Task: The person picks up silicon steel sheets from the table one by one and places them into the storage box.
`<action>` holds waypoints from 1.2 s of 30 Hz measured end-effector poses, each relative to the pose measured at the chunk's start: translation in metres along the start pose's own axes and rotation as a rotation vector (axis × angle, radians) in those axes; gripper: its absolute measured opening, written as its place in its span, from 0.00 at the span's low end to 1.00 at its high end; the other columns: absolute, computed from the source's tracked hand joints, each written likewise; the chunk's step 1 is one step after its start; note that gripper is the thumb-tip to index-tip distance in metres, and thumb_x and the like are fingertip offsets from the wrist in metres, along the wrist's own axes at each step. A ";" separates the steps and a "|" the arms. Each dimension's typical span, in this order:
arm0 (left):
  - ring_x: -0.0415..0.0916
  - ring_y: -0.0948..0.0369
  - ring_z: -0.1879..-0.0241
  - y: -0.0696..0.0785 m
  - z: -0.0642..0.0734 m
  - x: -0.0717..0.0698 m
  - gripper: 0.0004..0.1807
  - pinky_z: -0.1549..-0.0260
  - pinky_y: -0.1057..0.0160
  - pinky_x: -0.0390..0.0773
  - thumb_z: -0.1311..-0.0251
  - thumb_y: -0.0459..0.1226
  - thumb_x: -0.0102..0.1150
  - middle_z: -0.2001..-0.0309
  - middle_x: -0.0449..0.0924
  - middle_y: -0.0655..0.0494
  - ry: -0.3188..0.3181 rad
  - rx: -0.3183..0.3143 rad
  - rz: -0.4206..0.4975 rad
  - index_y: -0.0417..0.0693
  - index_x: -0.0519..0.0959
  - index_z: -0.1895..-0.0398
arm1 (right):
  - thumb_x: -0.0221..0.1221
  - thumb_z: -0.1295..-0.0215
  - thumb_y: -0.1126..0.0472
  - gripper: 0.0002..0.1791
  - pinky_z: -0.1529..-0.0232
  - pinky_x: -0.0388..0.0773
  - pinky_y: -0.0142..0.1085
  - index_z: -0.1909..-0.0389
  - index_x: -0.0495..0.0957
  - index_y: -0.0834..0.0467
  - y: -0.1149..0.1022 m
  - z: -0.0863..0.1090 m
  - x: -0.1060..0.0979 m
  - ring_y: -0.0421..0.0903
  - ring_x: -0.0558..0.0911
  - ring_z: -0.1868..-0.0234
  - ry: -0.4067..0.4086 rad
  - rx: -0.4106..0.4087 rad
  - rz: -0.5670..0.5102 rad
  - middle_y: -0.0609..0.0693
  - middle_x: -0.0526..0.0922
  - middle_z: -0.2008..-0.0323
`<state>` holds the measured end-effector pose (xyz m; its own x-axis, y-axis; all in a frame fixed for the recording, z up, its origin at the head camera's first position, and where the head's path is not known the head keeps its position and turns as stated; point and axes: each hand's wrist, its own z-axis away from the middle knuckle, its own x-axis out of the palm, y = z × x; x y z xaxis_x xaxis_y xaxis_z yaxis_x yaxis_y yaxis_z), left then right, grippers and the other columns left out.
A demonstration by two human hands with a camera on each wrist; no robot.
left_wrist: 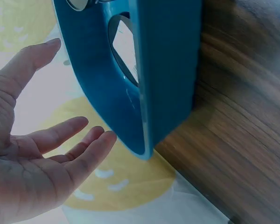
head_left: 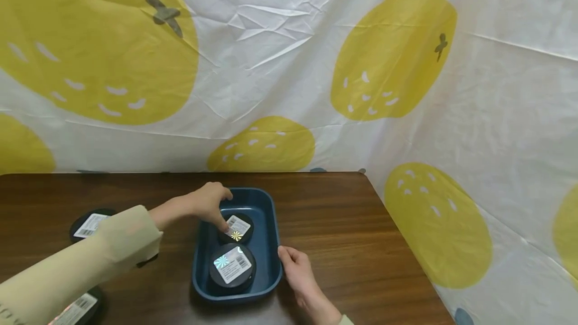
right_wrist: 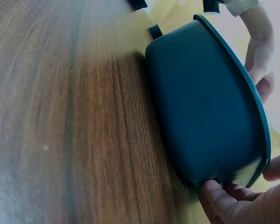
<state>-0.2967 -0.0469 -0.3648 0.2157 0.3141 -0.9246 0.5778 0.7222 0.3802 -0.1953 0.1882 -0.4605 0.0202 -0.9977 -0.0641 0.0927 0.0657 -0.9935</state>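
A deep blue rectangular tray sits on the wooden table with two round black discs inside. Each carries a white barcode label: the far disc has a gold sticker, the near disc a silvery one. Above the tray's far left side is my left hand, its thumb overlapping the far disc in the head view. In the left wrist view that left hand has its fingers spread, with nothing between them. At the tray's right side, my right hand pinches the rim, thumb above and fingers beneath.
Left of the tray lie two more labelled black discs, one farther back and one at the near left, partly behind my left sleeve. A white cloth with yellow lemons hangs behind and to the right of the table.
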 end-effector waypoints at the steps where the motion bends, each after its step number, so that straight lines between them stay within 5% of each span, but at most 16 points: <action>1: 0.73 0.46 0.58 -0.001 0.002 -0.001 0.37 0.56 0.51 0.75 0.69 0.42 0.77 0.60 0.77 0.38 0.004 -0.002 0.002 0.27 0.76 0.55 | 0.49 0.30 0.61 0.20 0.71 0.68 0.27 0.55 0.75 0.77 0.000 0.000 0.000 0.36 0.71 0.74 0.002 0.001 0.007 0.44 0.74 0.76; 8: 0.74 0.46 0.59 -0.007 0.011 -0.006 0.37 0.57 0.52 0.75 0.69 0.42 0.78 0.61 0.76 0.38 -0.002 -0.016 0.011 0.27 0.76 0.54 | 0.47 0.29 0.62 0.20 0.73 0.66 0.26 0.55 0.73 0.79 0.001 -0.002 0.000 0.36 0.69 0.76 -0.002 0.006 0.021 0.43 0.72 0.78; 16: 0.73 0.49 0.62 -0.016 0.025 -0.010 0.38 0.60 0.53 0.75 0.72 0.44 0.79 0.65 0.76 0.41 0.028 0.009 0.000 0.28 0.77 0.55 | 0.52 0.32 0.54 0.23 0.71 0.70 0.27 0.58 0.78 0.73 0.005 0.001 -0.002 0.35 0.74 0.73 -0.040 -0.116 -0.014 0.43 0.77 0.75; 23: 0.72 0.50 0.65 -0.024 0.044 -0.014 0.38 0.64 0.54 0.75 0.74 0.44 0.79 0.67 0.75 0.44 0.048 0.023 -0.005 0.29 0.78 0.57 | 0.49 0.31 0.60 0.21 0.73 0.67 0.26 0.55 0.75 0.77 0.000 0.001 0.002 0.35 0.70 0.76 0.004 0.004 0.005 0.43 0.73 0.78; 36: 0.74 0.47 0.65 -0.045 0.080 -0.019 0.37 0.64 0.52 0.76 0.75 0.45 0.80 0.66 0.76 0.44 0.061 0.038 -0.044 0.30 0.78 0.59 | 0.48 0.30 0.61 0.21 0.69 0.72 0.27 0.53 0.74 0.78 -0.002 0.001 0.002 0.37 0.75 0.71 -0.009 0.014 0.001 0.49 0.79 0.71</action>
<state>-0.2638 -0.1347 -0.3669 0.1417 0.3205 -0.9366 0.6154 0.7126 0.3369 -0.1943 0.1866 -0.4585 0.0295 -0.9975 -0.0639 0.1069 0.0667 -0.9920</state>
